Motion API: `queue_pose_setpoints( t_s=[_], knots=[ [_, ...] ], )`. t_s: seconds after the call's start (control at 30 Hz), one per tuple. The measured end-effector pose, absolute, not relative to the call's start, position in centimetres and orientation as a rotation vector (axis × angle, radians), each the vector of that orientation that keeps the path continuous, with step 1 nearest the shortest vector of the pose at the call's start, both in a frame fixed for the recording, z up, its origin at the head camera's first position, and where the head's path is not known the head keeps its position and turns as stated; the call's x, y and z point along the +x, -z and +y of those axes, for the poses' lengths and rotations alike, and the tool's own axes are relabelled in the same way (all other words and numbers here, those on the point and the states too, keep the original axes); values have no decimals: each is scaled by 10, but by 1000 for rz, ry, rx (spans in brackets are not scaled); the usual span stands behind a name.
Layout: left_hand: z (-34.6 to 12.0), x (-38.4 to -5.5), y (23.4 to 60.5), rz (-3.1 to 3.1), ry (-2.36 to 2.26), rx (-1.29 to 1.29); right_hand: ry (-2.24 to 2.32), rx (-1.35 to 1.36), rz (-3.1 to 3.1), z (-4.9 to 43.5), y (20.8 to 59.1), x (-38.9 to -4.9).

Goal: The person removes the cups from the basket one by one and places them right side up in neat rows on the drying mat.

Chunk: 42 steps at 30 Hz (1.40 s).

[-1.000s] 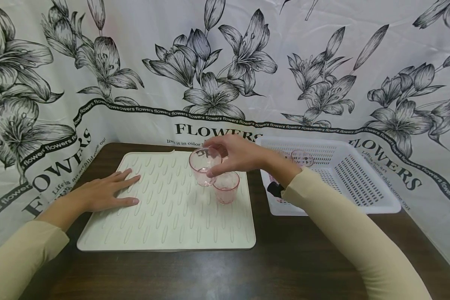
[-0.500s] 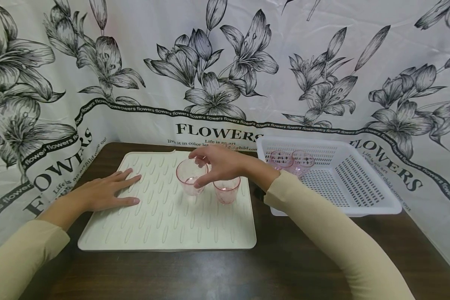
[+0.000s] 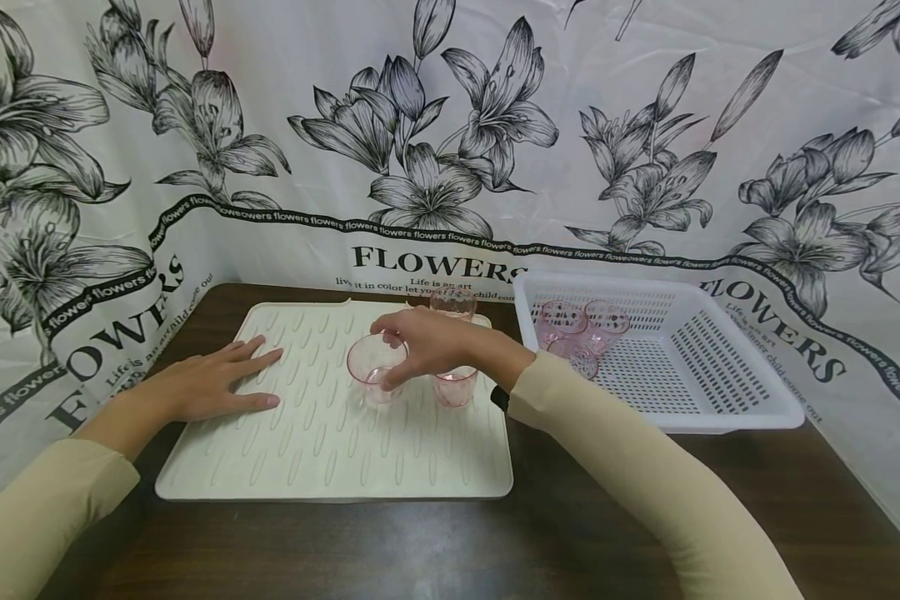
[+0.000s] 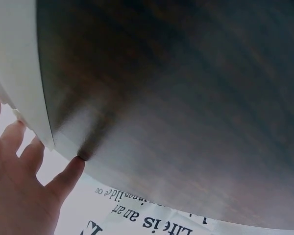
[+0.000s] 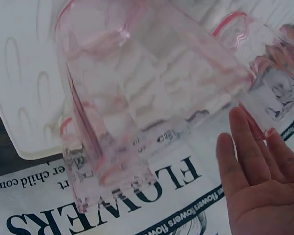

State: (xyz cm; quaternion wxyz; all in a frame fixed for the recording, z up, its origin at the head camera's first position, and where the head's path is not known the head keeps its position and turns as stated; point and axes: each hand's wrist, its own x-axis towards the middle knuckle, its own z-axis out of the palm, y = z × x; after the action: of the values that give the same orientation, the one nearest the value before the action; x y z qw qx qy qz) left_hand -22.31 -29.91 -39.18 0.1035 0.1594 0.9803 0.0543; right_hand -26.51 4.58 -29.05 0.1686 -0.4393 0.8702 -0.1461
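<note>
My right hand (image 3: 438,342) grips a clear, pink-rimmed drinking glass (image 3: 367,357) upright, low at the middle of the cream ribbed drying mat (image 3: 300,467); whether its base touches the mat I cannot tell. In the right wrist view that held glass (image 5: 281,93) is at the right, at the fingertips. A second glass (image 3: 453,392) stands on the mat, partly behind the hand. Farther back is a third glass (image 3: 453,300), its lower part covered by the hand. My left hand (image 3: 202,385) lies with spread, straight fingers on the mat's left edge.
A white slotted plastic basket (image 3: 720,342) stands on the right, with three pink glasses (image 3: 607,321) visible at its left end. The dark wooden table (image 3: 345,550) extends in front of the mat. A flower-printed cloth (image 3: 270,125) hangs close behind.
My right hand has carried its glass leftward, lower and nearer to me. The rear glass and more of the basket's glasses have come into sight. My left hand stays put.
</note>
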Motion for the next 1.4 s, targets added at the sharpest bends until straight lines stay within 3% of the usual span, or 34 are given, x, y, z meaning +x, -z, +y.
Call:
queue_pose_setpoints(
  t_s=[0.83,1.4],
  knots=[
    [-298,-220,388,2895,-193,489,350,-1147,2435,50,286,-265],
    [-299,-222,391,2898,-183,492,801,-1018,2633,146,229,-284]
  ],
)
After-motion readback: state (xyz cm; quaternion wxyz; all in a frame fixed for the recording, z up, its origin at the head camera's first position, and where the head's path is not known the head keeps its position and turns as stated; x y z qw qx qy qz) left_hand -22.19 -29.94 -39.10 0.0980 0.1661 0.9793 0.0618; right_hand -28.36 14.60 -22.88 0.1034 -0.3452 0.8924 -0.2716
